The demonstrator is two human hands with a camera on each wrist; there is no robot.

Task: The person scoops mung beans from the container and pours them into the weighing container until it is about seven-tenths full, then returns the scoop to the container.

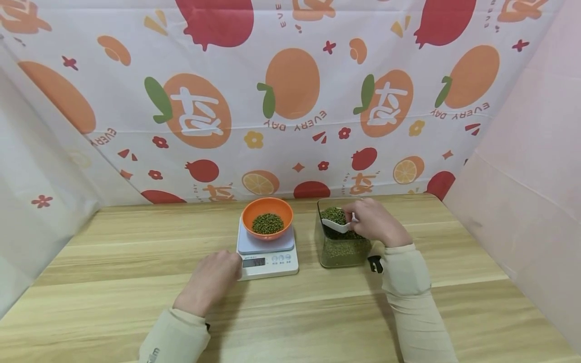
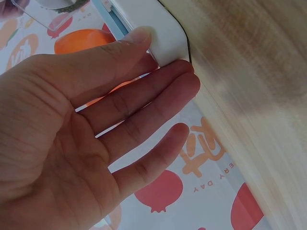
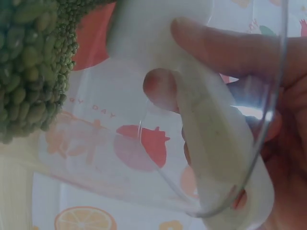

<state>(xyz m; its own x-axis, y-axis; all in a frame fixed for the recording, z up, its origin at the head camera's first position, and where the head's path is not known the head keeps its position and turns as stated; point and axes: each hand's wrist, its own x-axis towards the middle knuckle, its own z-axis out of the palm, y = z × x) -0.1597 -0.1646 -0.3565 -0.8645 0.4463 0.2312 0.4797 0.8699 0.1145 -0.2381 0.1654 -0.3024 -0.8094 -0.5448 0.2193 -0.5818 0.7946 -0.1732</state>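
White against green, one scoop (image 1: 336,226) is gripped in the right hand (image 1: 375,221), at the mouth of one clear container (image 1: 346,258) of green beans (image 1: 333,215), right of frame centre. The left hand (image 1: 211,280), fingers extended, touches one scale (image 1: 282,270) carrying one orange bowl (image 1: 250,216), centre. Open table (image 1: 308,307) separates scale from container and widens toward the lower edge. Only the left wrist view shows the thumb (image 2: 136,40) against the scale.

Behind the wood-grained desk (image 1: 281,317), we see a white backdrop (image 1: 247,101) printed with oranges and red fruit; at the desk's left, we see a pale curtain (image 1: 41,161), at its right a pinkish-white sheet (image 1: 535,176).
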